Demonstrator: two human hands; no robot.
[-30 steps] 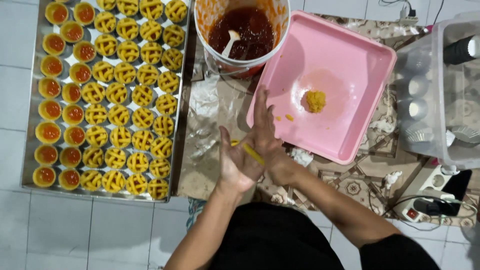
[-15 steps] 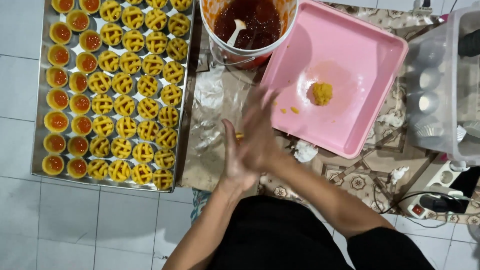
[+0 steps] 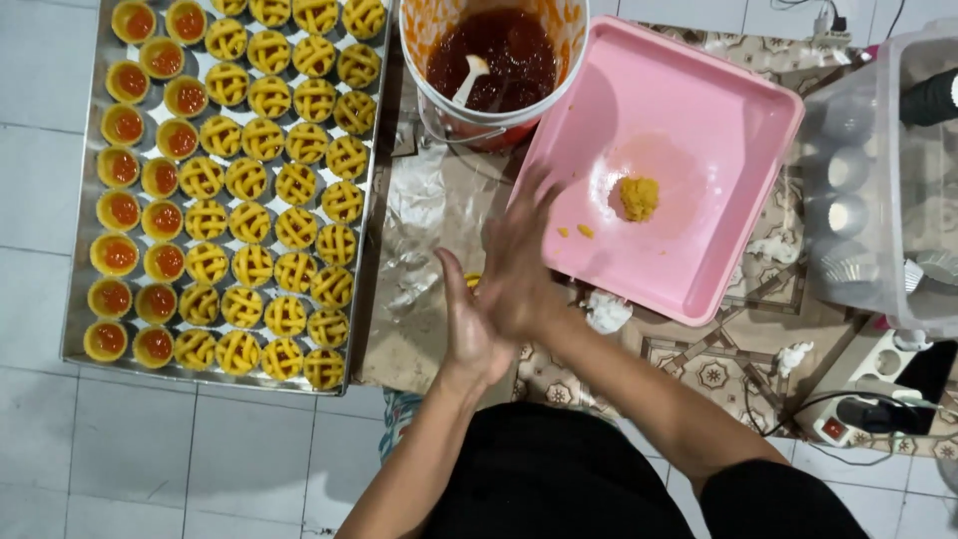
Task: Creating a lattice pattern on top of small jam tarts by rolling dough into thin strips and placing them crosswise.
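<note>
head view, looking straight down: the left hand (image 3: 467, 334) and the right hand (image 3: 519, 269) are pressed palm against palm just in front of the body, the right laid over the left with its fingers stretched toward the pink tray (image 3: 699, 110). a sliver of yellow dough (image 3: 472, 280) shows at the edge between the palms, so both hands are flattened on it rather than curled; neither grip is clenched. the right fingertips are blurred.

the hands hang above a crinkled sheet of clear plastic (image 3: 429, 210) spread on a patterned mat (image 3: 718, 369) on the tiled floor. on the pink tray, just beyond the fingers, sits a small lump of dough (image 3: 639, 198) with a few crumbs (image 3: 577, 232) beside it. above the hands stands a white bucket (image 3: 494, 118) of dark red jam with a white spoon (image 3: 467, 78) in it. to the left lies a metal baking tray (image 3: 371, 180) packed with rows of small tarts (image 3: 259, 210); most carry a lattice top, while the leftmost columns show open jam. at the right edge is a clear plastic box (image 3: 878, 170).
</note>
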